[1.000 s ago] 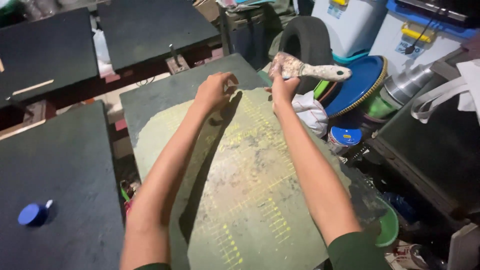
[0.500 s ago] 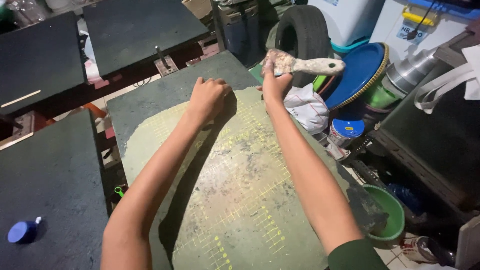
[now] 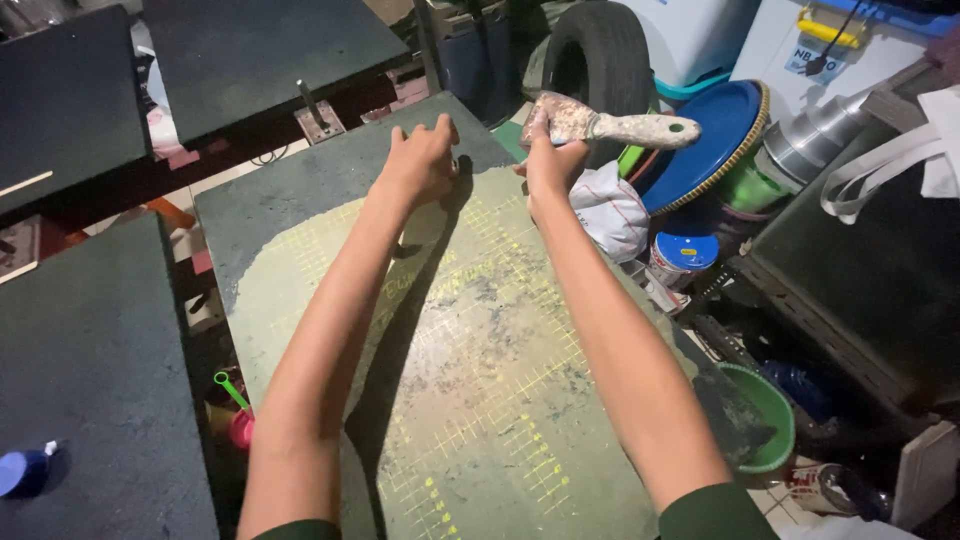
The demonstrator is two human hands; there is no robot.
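Note:
My left hand (image 3: pixel 422 160) rests palm down, fingers spread, on the far part of a dark green board (image 3: pixel 300 195) marked with a yellow grid. A paler, worn layer (image 3: pixel 470 350) covers most of the board. My right hand (image 3: pixel 553 160) grips a paint-crusted scraper (image 3: pixel 610 125) at the board's far right corner, its handle pointing right. The blade's edge is hidden behind my fingers.
More dark boards (image 3: pixel 90 370) stand to the left and behind. A tyre (image 3: pixel 600 60), a blue round lid (image 3: pixel 715 140), a paint tin (image 3: pixel 680 260), a white cloth (image 3: pixel 610 210) and a green bucket (image 3: pixel 775 415) crowd the right side. A blue bottle (image 3: pixel 25 470) lies at far left.
Both hands have stayed at the board's far end. My left hand has spread its fingers flat. The view has shifted slightly.

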